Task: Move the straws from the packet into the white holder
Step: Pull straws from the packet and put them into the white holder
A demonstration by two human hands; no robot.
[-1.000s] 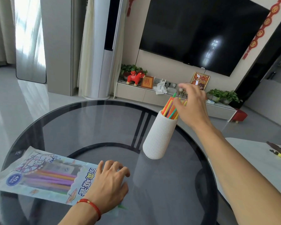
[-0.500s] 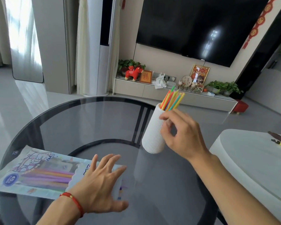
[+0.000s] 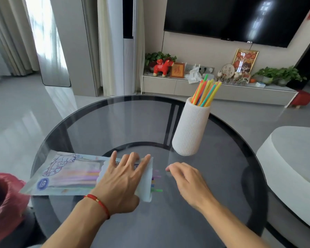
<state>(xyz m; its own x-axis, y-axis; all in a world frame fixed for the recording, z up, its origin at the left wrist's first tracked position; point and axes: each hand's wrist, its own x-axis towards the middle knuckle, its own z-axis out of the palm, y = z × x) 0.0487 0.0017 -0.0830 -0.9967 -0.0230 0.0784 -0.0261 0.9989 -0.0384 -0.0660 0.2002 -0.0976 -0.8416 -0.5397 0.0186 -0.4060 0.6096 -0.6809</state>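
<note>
A printed clear packet (image 3: 68, 173) lies flat on the glass, coloured straw ends (image 3: 157, 183) poking from its open right mouth. Beyond it stands the ribbed white holder (image 3: 190, 129), upright, with bright straws (image 3: 205, 93) fanning from its top.

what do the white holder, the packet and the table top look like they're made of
White holder: matte, finely ribbed, likely ceramic or plastic. Packet: thin glossy printed plastic film, straws showing through. Table top: smoked glass, reflective, with the frame visible beneath.
</note>
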